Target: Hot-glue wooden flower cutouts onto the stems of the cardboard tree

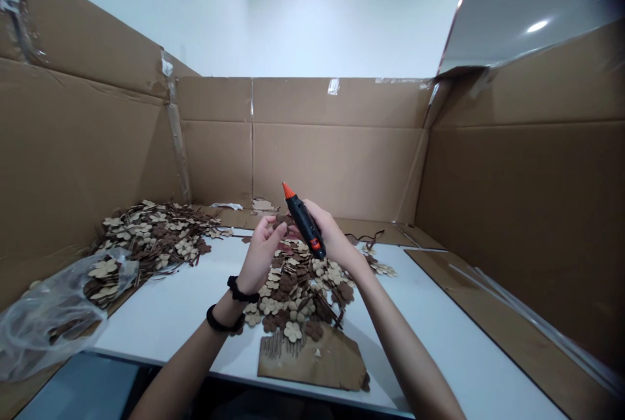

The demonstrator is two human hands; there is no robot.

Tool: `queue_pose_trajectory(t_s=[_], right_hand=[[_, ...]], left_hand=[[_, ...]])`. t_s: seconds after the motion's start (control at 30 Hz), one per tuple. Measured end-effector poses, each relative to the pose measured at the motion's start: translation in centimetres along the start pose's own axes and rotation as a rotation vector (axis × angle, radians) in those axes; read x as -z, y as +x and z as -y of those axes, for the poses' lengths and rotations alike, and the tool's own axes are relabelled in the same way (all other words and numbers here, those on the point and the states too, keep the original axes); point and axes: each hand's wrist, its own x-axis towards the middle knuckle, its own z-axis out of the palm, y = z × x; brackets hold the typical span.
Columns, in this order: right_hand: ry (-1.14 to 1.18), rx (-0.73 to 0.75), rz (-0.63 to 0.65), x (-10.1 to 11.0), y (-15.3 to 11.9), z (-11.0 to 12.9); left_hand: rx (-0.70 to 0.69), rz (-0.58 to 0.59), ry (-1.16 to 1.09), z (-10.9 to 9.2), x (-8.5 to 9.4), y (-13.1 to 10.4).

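Note:
In my right hand (326,228) is a black hot glue gun (303,219) with an orange nozzle, its tip pointing up and to the left. Beside it, my left hand (266,241) pinches a brown flower-shaped piece (283,219) between thumb and fingers. The gun partly hides that piece. Under both hands spreads a heap of brown and cream flower pieces (305,306). Closer to me, a cardboard sheet (317,364) with a row of thin brown strips on it lies at the table's front edge.
A larger pile of flower pieces (156,238) stands at the left, with a clear plastic bag (53,316) in front of it. Cardboard walls (336,166) enclose the white table (415,335) on three sides. Long translucent sticks (527,316) lie along the right.

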Motion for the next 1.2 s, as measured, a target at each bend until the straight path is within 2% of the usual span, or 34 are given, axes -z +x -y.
queue_pose_trajectory(t_s=[0.23, 0.4, 0.57, 0.77, 0.83, 0.9, 1.03, 1.13, 1.2], right_hand=[[-0.028, 0.038, 0.018, -0.2, 0.1, 0.2], [-0.004, 0.111, -0.146, -0.1, 0.1, 0.2], [0.026, 0.053, -0.286, 0.6, 0.0, -0.4], [0.057, 0.013, -0.346, 1.5, -0.3, 0.1], [0.058, 0.014, -0.371, 1.8, -0.4, 0.3], [0.049, 0.004, -0.399, 2.1, -0.4, 0.4], [0.040, 0.005, -0.455, 2.6, -0.5, 0.7], [0.072, -0.034, -0.459, 2.9, -0.6, 1.0], [0.099, -0.055, -0.460, 3.0, -0.7, 1.1]], left_hand=[[0.028, -0.013, -0.051, -0.1, 0.0, 0.1], [-0.014, -0.079, 0.016, 0.0, 1.0, 0.1], [-0.038, -0.111, 0.094, 0.2, 3.7, 0.4], [-0.083, -0.170, 0.182, -0.2, 7.9, -0.3], [-0.101, -0.192, 0.248, -0.1, 9.9, -1.3], [-0.118, -0.253, 0.387, 0.2, 12.7, -2.6], [-0.142, -0.547, 0.700, -0.4, 20.6, -6.0], [-0.147, -0.761, 0.844, -2.3, 26.8, -8.2], [-0.111, -0.843, 0.946, -3.8, 29.8, -9.1]])
